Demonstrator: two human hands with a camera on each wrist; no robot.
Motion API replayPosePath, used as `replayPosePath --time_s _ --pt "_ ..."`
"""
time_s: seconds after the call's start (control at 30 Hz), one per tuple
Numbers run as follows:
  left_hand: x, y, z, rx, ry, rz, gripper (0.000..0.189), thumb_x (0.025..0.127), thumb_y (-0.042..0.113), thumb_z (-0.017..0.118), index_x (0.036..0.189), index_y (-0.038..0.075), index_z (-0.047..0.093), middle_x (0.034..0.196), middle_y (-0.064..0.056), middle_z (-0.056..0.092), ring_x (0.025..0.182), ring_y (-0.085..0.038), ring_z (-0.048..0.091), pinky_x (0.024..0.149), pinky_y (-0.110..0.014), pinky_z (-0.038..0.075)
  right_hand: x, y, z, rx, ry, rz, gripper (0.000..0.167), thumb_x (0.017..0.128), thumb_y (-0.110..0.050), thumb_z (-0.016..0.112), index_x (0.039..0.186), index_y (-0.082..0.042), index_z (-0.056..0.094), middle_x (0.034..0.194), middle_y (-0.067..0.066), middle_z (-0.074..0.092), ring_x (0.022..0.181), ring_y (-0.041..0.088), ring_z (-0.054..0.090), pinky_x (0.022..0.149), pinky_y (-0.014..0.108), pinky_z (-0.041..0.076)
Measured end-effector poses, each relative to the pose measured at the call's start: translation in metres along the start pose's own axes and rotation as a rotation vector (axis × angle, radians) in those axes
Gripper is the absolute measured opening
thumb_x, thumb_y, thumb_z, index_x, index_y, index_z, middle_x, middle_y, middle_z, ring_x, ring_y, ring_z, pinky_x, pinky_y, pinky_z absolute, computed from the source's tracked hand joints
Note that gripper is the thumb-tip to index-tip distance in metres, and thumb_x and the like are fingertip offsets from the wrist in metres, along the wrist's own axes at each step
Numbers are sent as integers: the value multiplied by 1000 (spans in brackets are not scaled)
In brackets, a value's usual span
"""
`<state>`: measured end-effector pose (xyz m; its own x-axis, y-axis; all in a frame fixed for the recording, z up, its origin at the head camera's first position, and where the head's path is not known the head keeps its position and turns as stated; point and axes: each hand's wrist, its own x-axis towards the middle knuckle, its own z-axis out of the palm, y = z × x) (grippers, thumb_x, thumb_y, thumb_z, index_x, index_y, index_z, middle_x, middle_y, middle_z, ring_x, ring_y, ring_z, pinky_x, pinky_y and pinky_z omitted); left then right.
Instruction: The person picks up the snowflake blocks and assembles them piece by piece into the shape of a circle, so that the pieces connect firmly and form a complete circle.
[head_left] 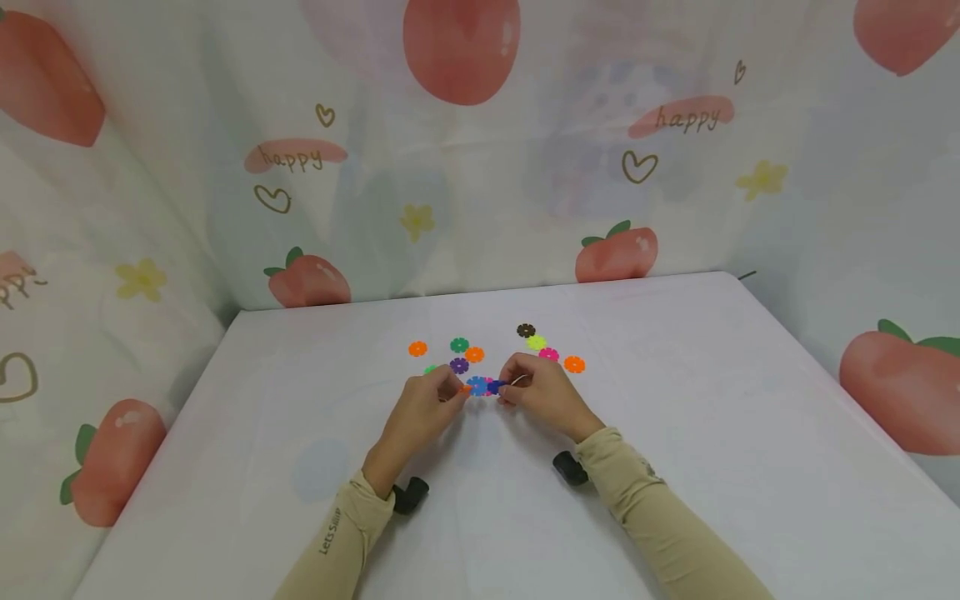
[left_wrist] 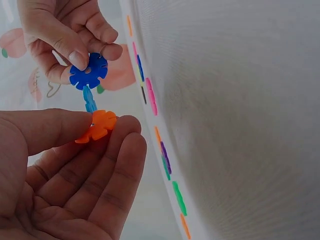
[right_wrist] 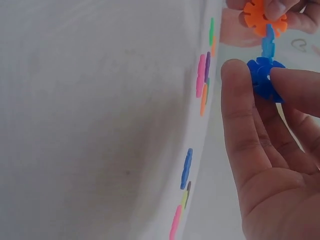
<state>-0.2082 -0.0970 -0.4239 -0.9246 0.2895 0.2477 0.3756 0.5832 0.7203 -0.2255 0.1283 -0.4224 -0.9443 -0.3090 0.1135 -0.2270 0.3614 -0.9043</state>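
Three slotted plastic flower discs are joined in a short chain above the table between the two hands. My left hand [head_left: 422,410] pinches the orange disc [left_wrist: 102,124] at one end, between thumb and fingers. At the other end my right hand [head_left: 549,393] pinches the dark blue disc [right_wrist: 262,77]. Between them a light blue disc [left_wrist: 89,99] stands edge-on in both wrist views, set into the slots of its neighbours. Fingertips cover part of the orange and dark blue discs.
Loose discs lie on the white table [head_left: 225,467] beyond the hands: orange [head_left: 417,348], green [head_left: 459,344], purple [head_left: 459,366], brown [head_left: 526,331], yellow [head_left: 536,342], pink [head_left: 549,355] and others. A patterned curtain [head_left: 480,183] hangs behind. Black wrist devices [head_left: 570,468] sit under both wrists.
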Motion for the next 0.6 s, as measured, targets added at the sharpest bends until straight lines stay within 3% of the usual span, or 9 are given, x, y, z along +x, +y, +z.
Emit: replayPosePath --time_s 0.23,0.6 --pt "0 3 1 26 -18 -12 10 97 2 77 96 6 68 91 -5 75 91 -24 73 88 -43 61 -1 -3 1 -16 12 -13 8 96 5 73 96 -2 69 91 7 71 82 23 73 79 36 62" --pt "2 0 2 -7 30 98 15 94 -6 78 92 5 67 85 -2 74 81 -19 69 79 -38 61 -1 -4 3 -5 22 -38 10 94 9 74 93 0 70 83 7 72 77 23 74 75 30 62"
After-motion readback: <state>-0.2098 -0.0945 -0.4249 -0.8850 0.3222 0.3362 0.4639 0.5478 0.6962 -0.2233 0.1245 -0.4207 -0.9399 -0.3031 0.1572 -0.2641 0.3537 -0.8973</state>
